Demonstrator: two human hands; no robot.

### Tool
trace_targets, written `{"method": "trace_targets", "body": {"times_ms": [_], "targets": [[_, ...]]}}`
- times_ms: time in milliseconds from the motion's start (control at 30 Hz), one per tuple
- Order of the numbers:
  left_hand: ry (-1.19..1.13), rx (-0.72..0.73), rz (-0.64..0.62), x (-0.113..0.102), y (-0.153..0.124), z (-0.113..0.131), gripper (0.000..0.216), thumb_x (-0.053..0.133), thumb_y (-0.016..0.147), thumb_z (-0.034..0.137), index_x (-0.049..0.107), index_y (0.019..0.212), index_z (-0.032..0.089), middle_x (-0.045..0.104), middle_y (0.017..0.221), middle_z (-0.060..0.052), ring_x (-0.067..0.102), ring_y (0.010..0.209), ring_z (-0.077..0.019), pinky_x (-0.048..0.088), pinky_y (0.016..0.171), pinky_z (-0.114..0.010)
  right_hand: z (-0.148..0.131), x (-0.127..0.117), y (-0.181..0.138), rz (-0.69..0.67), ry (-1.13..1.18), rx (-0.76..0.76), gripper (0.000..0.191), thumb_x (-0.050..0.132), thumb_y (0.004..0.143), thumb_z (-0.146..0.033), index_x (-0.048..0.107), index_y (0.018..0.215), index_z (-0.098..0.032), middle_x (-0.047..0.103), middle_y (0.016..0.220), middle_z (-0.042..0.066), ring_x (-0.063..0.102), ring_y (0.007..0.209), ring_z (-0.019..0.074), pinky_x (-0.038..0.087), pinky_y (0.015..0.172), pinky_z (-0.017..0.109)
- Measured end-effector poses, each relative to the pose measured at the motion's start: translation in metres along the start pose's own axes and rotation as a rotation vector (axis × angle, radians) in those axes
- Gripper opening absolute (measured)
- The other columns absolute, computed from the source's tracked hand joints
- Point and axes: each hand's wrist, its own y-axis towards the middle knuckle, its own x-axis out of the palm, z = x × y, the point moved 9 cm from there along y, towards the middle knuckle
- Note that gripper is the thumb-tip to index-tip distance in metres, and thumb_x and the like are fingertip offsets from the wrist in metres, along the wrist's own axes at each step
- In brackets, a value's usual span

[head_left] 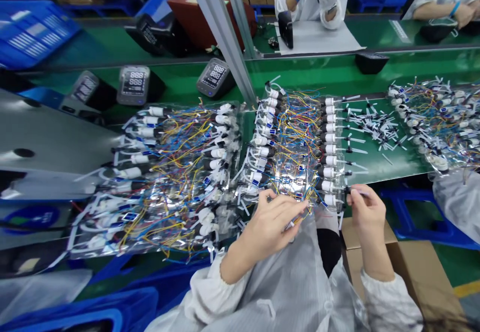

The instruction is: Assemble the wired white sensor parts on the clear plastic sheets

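My left hand (275, 219) is over the near edge of the middle clear plastic tray (296, 184), its thumb and fingers closed on thin coloured wires (300, 218). The fingers partly hide what is under them. To its right, my right hand (368, 214) pinches a small black-and-white tube piece (348, 190) beside the tray's near right corner. White cylindrical parts with black ends, perhaps small pumps or motors (328, 186), line both sides of this tray. Yellow, blue and red wires lie between the rows. Several parts on the right have thin white tubes pointing outward.
Similar trays of wired parts (176, 172) stand left and right (446, 122). Loose black-and-white tube pieces (378, 124) are heaped on the green table. Display units (134, 86) stand behind a metal post (221, 32). Cardboard box (420, 267) below right. Two co-workers sit opposite.
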Motion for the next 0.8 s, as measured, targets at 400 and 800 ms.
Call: {"method": "trace_targets", "body": {"times_ms": [400,800], "targets": [[0.050,0.041,-0.033,0.000,0.000,0.003,0.021,0.064,0.097,0.019,0.066,0.115,0.029,0.078,0.101,0.001,0.070,0.100,-0.0236,0.040,0.091,-0.046,-0.131,-0.081,0.018,0.360,0.220,-0.496,0.027,0.092,0.070,-0.032,0.069,0.075,-0.019,0.060,0.070,-0.002,0.049,0.048,0.0098,0.039,0.041,0.027],[0.059,-0.051,-0.047,0.010,-0.001,-0.011,0.015,0.059,0.100,0.018,0.071,0.106,0.025,0.076,0.091,-0.002,0.069,0.092,-0.0218,0.039,0.089,-0.047,-0.129,-0.109,0.031,0.501,0.414,-0.480,0.030,0.100,0.058,-0.032,0.073,0.069,-0.023,0.052,0.065,-0.004,0.045,0.054,0.0075,0.033,0.043,0.020]]}}
